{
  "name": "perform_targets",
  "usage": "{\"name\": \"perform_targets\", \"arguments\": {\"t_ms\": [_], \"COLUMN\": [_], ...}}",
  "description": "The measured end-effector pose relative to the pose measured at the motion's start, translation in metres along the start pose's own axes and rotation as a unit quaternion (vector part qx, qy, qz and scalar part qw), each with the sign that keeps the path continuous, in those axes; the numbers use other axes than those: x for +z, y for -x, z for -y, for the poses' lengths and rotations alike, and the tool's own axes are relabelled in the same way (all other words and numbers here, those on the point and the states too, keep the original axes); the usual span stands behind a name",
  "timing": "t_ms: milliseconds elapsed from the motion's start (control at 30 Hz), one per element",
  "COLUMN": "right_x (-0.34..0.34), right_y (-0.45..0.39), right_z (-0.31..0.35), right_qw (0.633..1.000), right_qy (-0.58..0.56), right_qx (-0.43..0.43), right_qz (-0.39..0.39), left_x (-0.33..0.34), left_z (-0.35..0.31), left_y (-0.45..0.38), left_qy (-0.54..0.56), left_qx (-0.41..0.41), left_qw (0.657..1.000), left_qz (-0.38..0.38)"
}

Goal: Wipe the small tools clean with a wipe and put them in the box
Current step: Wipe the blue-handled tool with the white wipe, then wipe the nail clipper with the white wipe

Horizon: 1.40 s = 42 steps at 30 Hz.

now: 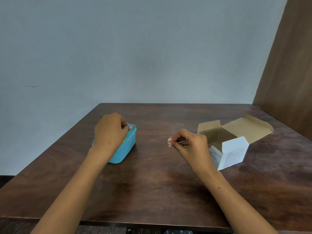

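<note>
Right hand [189, 143] pinching small metal tool [183, 141], long axis roughly level, pointing toward open cardboard box [233, 149] just right, near desk [160, 183] right edge. Left hand [109, 130] curled inside blue tub [125, 151]; contents of grasp unclear. Right hand far nearer box.

Print on the cardboard box [233, 155] — too blurred to read.

On the worktop [152, 174], a tub [125, 149] sits to the left under the left hand [110, 130], the open box [226, 146] to the right, just behind the right hand [190, 142].
</note>
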State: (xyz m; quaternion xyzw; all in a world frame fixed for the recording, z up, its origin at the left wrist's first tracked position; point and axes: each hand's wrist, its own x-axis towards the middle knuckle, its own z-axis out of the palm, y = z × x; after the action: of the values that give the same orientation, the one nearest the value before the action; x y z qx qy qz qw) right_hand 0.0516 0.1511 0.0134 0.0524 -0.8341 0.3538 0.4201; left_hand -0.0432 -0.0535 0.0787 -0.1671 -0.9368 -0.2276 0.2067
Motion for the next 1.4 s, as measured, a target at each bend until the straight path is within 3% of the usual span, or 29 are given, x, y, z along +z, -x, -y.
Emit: {"name": "perform_targets", "arguments": {"t_ms": [133, 333, 500, 733, 1100, 1167, 1233, 1300, 1400], "right_x": [-0.006, -0.013, -0.015, -0.018, -0.013, -0.012, -0.01, -0.01, -0.01], "right_y": [-0.001, -0.002, -0.003, -0.004, -0.003, -0.003, -0.003, -0.002, -0.002], "right_z": [0.001, 0.004, 0.003, 0.005, 0.005, 0.003, 0.001, 0.0, 0.0], "right_qw": [0.998, 0.993, 0.989, 0.989, 0.993, 0.994, 0.994, 0.993, 0.989], "right_qy": [0.008, 0.036, 0.035, 0.041, 0.039, 0.052, 0.068, 0.065, 0.028], "right_qx": [0.036, 0.062, 0.085, 0.097, 0.102, 0.086, 0.078, 0.097, 0.14], "right_qz": [-0.044, -0.096, -0.117, -0.102, -0.053, -0.038, -0.03, -0.027, -0.034], "left_x": [0.011, 0.055, 0.09, 0.102, 0.089, 0.087, 0.084, 0.08, 0.072], "left_z": [-0.033, -0.061, -0.062, -0.062, -0.039, -0.036, -0.037, -0.039, -0.042], "left_y": [0.014, 0.021, 0.021, 0.022, 0.02, 0.021, 0.022, 0.023, 0.025], "left_qy": [0.045, 0.065, 0.052, 0.065, 0.106, 0.127, 0.218, 0.348, 0.494], "left_qx": [0.069, 0.152, 0.268, 0.372, 0.302, 0.266, 0.194, 0.103, 0.009], "left_qw": [0.996, 0.981, 0.937, 0.904, 0.924, 0.936, 0.941, 0.914, 0.846], "left_qz": [-0.019, 0.1, 0.218, 0.201, 0.209, 0.194, 0.172, 0.179, 0.202]}}
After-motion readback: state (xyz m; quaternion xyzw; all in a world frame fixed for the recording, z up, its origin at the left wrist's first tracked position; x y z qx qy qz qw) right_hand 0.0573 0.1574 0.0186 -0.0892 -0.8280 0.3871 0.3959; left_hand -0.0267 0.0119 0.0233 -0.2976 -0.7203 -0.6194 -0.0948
